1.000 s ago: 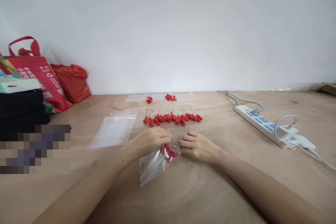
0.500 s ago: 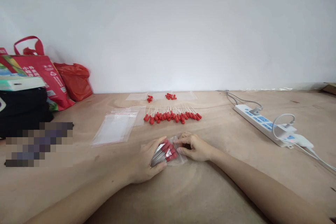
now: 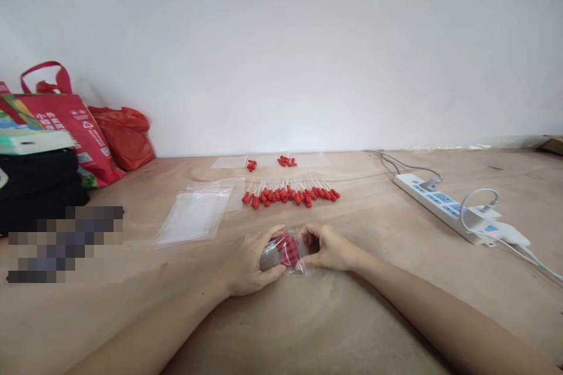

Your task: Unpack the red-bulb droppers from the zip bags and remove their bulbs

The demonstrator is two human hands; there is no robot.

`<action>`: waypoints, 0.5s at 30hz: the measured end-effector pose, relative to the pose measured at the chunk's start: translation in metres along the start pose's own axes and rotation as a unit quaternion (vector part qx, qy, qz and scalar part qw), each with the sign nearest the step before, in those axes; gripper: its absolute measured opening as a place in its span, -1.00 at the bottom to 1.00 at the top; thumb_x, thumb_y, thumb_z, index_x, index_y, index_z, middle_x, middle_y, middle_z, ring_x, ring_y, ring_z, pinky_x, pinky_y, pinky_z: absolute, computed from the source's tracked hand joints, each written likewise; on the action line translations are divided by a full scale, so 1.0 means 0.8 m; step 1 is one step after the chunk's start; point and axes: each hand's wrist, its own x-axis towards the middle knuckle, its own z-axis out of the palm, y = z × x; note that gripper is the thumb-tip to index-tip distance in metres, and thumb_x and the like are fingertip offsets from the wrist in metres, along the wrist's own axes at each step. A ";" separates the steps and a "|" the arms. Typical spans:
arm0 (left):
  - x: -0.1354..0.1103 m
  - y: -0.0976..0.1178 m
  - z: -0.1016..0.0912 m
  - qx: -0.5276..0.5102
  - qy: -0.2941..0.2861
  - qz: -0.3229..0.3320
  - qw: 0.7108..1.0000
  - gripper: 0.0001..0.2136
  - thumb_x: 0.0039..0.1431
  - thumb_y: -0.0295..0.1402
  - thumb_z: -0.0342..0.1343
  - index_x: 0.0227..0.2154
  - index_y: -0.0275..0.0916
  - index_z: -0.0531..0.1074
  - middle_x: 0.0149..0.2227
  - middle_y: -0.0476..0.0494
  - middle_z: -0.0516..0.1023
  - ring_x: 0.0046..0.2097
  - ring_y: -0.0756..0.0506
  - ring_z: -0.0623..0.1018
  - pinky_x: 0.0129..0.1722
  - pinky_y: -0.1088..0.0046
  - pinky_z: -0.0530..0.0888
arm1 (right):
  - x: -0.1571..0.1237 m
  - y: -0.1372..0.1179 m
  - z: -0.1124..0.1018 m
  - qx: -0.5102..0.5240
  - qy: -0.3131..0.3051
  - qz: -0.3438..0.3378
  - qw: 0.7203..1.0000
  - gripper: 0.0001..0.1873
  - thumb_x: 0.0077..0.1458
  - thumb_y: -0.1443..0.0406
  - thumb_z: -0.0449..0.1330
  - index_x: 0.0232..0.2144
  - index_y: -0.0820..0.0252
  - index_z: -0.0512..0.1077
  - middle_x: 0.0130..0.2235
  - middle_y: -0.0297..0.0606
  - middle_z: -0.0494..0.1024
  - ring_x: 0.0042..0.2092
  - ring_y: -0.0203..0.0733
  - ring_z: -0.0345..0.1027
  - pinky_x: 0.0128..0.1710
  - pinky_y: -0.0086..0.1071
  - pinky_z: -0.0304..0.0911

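Observation:
Close in front of me, a clear plastic zip bag (image 3: 290,251) holds a bundle of thin metallic-looking sticks with red ends. My left hand (image 3: 255,261) is curved around the bag's left side, thumb below and fingers above. At the bag's right edge, my right hand (image 3: 328,248) pinches the plastic between thumb and fingers. Beyond the hands lies a row of loose red-tipped sticks (image 3: 290,194), their red ends toward me. Left of that row, flat clear zip bags (image 3: 193,217) overlap on the wooden table (image 3: 373,316).
Near the wall are small red-tipped pieces (image 3: 287,161) on flat clear bags (image 3: 311,160). A white power strip (image 3: 440,205) with plugs and cables lies to the right. Red shopping bags (image 3: 123,135) and a black bag (image 3: 35,193) stand at left, by a blurred-out item (image 3: 65,246).
My left hand has shifted slightly right, nearer the right hand. The bundle's red ends now sit close against my right fingers. The other items on the table have stayed in place.

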 end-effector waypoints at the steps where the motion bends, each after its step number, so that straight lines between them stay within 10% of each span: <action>1: 0.000 0.000 -0.001 -0.001 -0.003 0.001 1.000 -0.44 -0.02 -0.27 0.04 0.06 -0.14 -0.01 0.05 -0.11 0.28 0.04 -0.15 0.31 0.00 0.29 0.26 | 0.000 0.001 0.001 0.009 -0.005 0.010 1.000 -0.57 -0.39 0.19 0.35 -0.41 0.22 0.32 -0.49 -0.43 0.32 -0.49 -0.40 0.12 -0.52 -0.52 0.08; 15: -0.005 -0.002 -0.007 -0.005 -0.019 0.005 1.000 -0.48 0.02 -0.23 0.02 0.05 -0.17 0.02 0.04 -0.15 0.28 0.03 -0.16 0.32 0.00 0.25 0.26 | 0.001 -0.016 0.006 -0.121 0.018 -0.097 0.988 -0.71 -0.36 0.38 0.25 -0.51 0.18 0.22 -0.44 -0.41 0.36 -0.37 -0.34 0.18 -0.28 -0.42 0.11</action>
